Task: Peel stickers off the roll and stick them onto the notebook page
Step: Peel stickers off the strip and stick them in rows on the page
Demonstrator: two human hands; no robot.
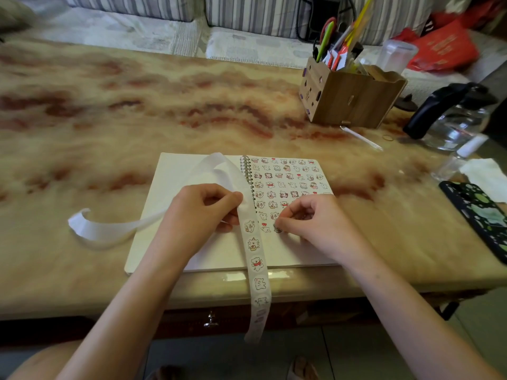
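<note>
Squarely at the near edge of the marbled table (109,119) lies an open spiral-bound notebook (164,187). Its left page is blank, and its right page (321,242) carries rows of small cartoon stickers across its far part.

The left hand (203,212) sits over the middle of the notebook with its fingers curled, gripping the sticker strip (258,264) between thumb and fingers just left of the wire binding. From that grip the strip runs toward the viewer, crosses the notebook's near edge and the table's edge, and hangs down in front of the table, with round stickers showing along it. The bare backing (104,231) loops up over the far part of the left page, then trails off to the left and ends in a curl on the table.

The right hand (310,223) rests on the right page with its fingers curled in. Its thumb and forefinger tips pinch a single sticker (277,229) at the paper, at the right end of the nearest, unfinished row.

Far right on the table stands a wooden pen holder (348,100) full of pens and scissors. Right of it is a glass kettle (452,119) with a black handle. Nearer, at the right edge, lie a white tissue (485,174) and a phone (480,215) in a patterned case. Striped sofa cushions (260,12) run along beyond the table.
</note>
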